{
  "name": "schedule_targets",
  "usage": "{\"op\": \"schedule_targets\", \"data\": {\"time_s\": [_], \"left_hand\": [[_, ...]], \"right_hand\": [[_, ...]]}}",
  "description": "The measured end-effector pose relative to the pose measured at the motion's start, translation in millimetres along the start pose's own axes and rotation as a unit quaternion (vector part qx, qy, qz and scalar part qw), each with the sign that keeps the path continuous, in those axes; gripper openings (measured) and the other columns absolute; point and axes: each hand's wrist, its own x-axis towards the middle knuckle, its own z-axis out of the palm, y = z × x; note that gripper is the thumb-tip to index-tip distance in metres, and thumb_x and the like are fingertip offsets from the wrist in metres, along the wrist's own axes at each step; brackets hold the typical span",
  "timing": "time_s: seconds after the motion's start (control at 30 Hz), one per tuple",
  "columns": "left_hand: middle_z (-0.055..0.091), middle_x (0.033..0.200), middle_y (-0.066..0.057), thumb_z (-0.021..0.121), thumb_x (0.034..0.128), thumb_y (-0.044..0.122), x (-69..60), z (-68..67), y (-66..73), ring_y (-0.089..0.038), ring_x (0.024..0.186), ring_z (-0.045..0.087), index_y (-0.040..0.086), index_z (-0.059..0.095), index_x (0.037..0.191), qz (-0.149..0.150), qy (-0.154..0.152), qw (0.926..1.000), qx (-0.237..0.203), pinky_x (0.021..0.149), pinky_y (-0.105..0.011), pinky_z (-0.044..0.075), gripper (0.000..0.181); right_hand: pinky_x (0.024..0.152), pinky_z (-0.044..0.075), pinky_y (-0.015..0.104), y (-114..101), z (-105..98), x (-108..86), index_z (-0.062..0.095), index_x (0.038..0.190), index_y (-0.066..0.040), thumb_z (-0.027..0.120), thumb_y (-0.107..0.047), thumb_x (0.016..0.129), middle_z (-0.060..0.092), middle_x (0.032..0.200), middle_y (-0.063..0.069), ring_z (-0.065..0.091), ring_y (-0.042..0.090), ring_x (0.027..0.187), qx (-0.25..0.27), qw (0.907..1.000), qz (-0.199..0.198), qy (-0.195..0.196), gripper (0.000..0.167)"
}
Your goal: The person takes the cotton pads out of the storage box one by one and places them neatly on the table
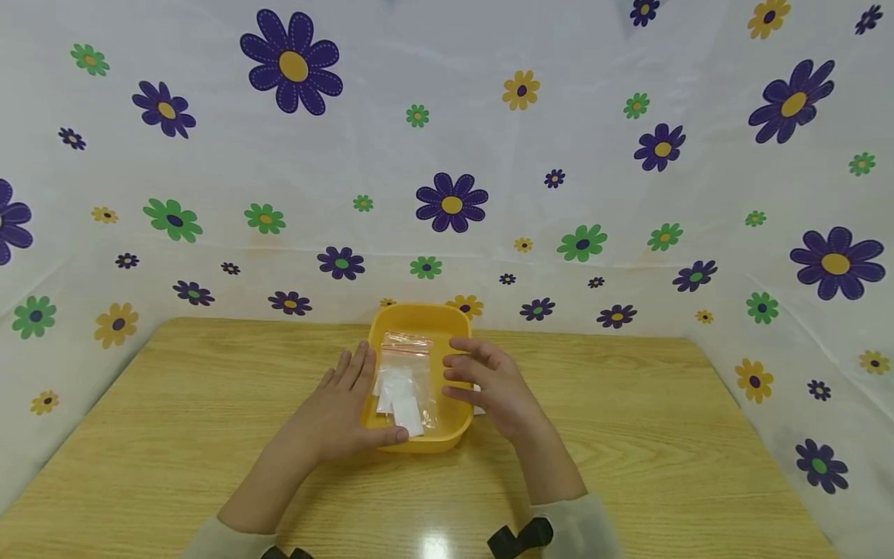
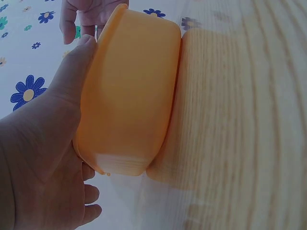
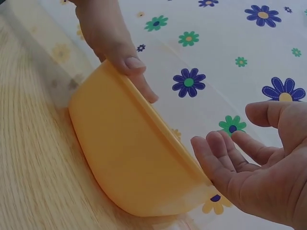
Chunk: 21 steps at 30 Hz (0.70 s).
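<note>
A yellow plastic bin (image 1: 419, 446) stands on the table, with clear zip bags (image 1: 407, 365) and white packets (image 1: 407, 414) lying inside. My left hand (image 1: 342, 415) rests along the bin's left side, its thumb over the near rim; the left wrist view shows that hand (image 2: 53, 120) against the bin wall (image 2: 129, 91). At the right rim is my right hand (image 1: 496, 392), palm turned toward the bin and fingers loosely bent, holding nothing. In the right wrist view, this hand (image 3: 268, 163) is beside the bin's edge (image 3: 144, 153); whether it touches the rim I cannot tell.
A small white piece (image 1: 479, 401) shows beside the bin's right side, partly behind the right hand. The wooden table (image 1: 663, 435) meets a white cloth (image 1: 391, 155) printed with flowers at the back and sides. Dark straps sit near both sleeves.
</note>
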Motion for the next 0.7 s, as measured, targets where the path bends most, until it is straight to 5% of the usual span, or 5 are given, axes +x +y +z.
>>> {"op": "schedule_targets", "data": {"time_s": [0.4, 0.7], "left_hand": [[0.001, 0.167, -0.016, 0.057, 0.0747, 0.085, -0.1, -1.4, 0.1, -0.041, 0.153, 0.005, 0.0, 0.01, 0.159, 0.004, 0.003, 1.0, -0.002, 0.122, -0.057, 0.016, 0.128], [-0.002, 0.167, -0.014, 0.055, 0.0736, 0.087, 0.2, -0.8, -1.2, -0.04, 0.153, 0.002, 0.001, 0.009, 0.159, 0.005, -0.001, 1.0, 0.002, 0.122, -0.056, 0.014, 0.13]], "right_hand": [[0.1, 0.053, 0.042, 5.7, 19.5, 2.0, 0.052, 0.141, -0.004, 0.057, -0.016, 0.101, 0.054, 0.138, 0.024, 0.057, 0.036, 0.124, -0.012, 0.9995, 0.007, -0.028, 0.042], [0.113, 0.037, 0.056, 10.7, 28.6, 5.5, 0.051, 0.143, -0.008, 0.052, -0.02, 0.103, 0.046, 0.149, 0.02, 0.044, 0.036, 0.138, -0.069, 0.9963, 0.018, -0.048, 0.042]]}}
